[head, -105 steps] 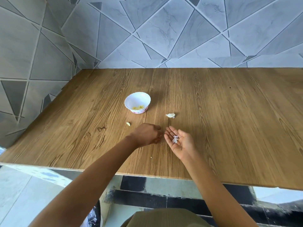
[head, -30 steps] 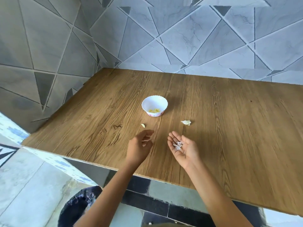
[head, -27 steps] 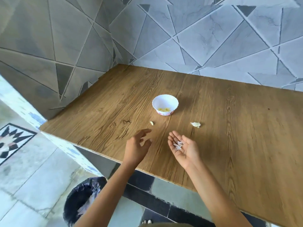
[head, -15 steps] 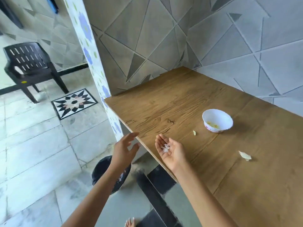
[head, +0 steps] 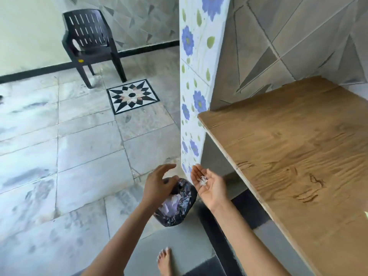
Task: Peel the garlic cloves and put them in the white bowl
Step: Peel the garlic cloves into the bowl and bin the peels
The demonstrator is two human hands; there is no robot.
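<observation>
In the lower middle of the frame the person's right hand is turned palm up with its fingers nearly straight and only slightly cupped. A small cluster of thin, white, papery garlic skins lies loose in the hollow of the palm, with no finger closed over it. Just to its left, the left hand hangs palm down with fingers spread and loosely bent, holding nothing. Both hands are above a small round waste bin lined with a crinkled black plastic bag, which stands on the grey marbled floor tiles; pale scraps show inside it. The brown wood-grain tabletop fills the right side of the frame, its near edge running diagonally past the right forearm. A white pillar tiled with blue flowers and green leaves rises from behind the hands to the top centre, with grey geometric wall tiles to its right. A black slatted plastic chair stands in the upper left, a black-and-white star-pattern floor tile just below it. A bare foot shows at the bottom centre.
</observation>
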